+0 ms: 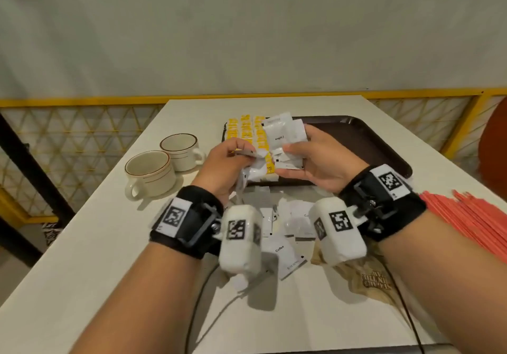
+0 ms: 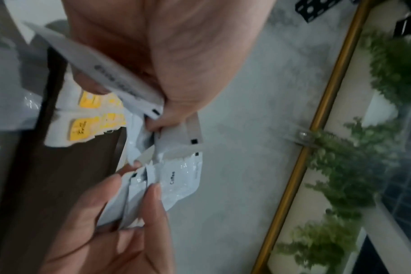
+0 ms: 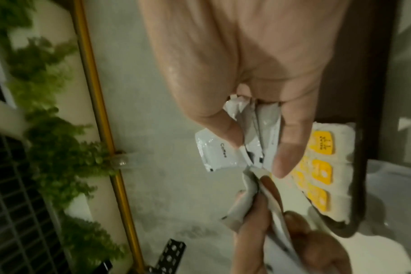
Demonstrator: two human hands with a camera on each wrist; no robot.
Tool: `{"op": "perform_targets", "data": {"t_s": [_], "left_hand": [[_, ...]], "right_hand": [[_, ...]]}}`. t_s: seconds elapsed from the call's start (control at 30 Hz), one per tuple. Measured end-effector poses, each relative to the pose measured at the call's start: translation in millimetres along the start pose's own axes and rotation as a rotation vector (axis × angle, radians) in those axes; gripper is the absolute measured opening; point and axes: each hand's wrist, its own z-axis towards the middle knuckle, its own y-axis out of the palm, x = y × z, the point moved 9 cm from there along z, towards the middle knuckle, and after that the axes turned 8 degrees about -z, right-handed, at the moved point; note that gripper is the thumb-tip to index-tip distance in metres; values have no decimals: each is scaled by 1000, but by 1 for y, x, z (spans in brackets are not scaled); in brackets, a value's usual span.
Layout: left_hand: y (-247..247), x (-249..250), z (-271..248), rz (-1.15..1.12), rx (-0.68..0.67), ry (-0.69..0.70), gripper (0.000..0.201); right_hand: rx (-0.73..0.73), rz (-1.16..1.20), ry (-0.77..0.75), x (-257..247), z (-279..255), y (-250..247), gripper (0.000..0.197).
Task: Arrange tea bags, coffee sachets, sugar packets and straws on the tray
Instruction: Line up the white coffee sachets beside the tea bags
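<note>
Above the near edge of the dark brown tray (image 1: pixel 362 137), both hands hold white coffee sachets. My right hand (image 1: pixel 295 152) grips a fanned bunch of coffee sachets (image 1: pixel 282 131), thumb on top; the right wrist view shows the same bunch (image 3: pixel 214 152) pinched between thumb and fingers. My left hand (image 1: pixel 245 156) pinches a few more sachets (image 1: pixel 253 171), seen close up in the left wrist view (image 2: pixel 122 81). Rows of yellow tea bags (image 1: pixel 244 131) lie at the tray's left end. Loose coffee sachets (image 1: pixel 285 255) lie on the table under my wrists. Red straws (image 1: pixel 466 216) lie at the right.
Two beige cups (image 1: pixel 149 172) (image 1: pixel 181 150) stand on the white table (image 1: pixel 82 257) left of the tray. A brown printed paper (image 1: pixel 370 279) lies near the front right. Black cables run off the front edge. A yellow railing borders the table's far side.
</note>
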Motion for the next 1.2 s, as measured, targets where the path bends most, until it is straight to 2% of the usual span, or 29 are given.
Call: {"op": "perform_targets", "data": {"t_s": [0.1, 0.27, 0.33, 0.4, 0.47, 0.63, 0.77, 0.87, 0.97, 1.13, 1.2], "left_hand": [[11, -11, 6, -143, 108, -44, 24], [13, -24, 8, -192, 181, 4, 25], [11, -23, 8, -269, 175, 26, 26], [19, -21, 6, -298, 93, 46, 29], [29, -19, 1, -239, 25, 63, 25], [31, -15, -5, -54, 94, 159, 35], [31, -12, -6, 64, 87, 220, 26], [32, -14, -4, 72, 57, 187, 24], [32, -18, 2, -24, 18, 109, 33], [36, -31, 8, -393, 8, -53, 33], [35, -36, 7, -581, 29, -120, 43]], "right_hand": [[87, 80, -31, 4, -1, -7, 41], [65, 65, 15, 18, -7, -14, 41], [65, 38, 30, 21, -9, -19, 39], [39, 4, 52, 24, -10, -16, 38], [-6, -8, 50, 27, -11, -8, 40], [-82, 35, 38, 29, -14, 9, 45], [-95, 121, 62, 32, -14, 15, 30], [-74, 113, 65, 33, -6, 16, 35], [-36, 229, 99, 32, 3, 14, 18], [19, 349, 49, 24, 3, 0, 22], [65, 382, 31, 25, 0, -10, 21]]}}
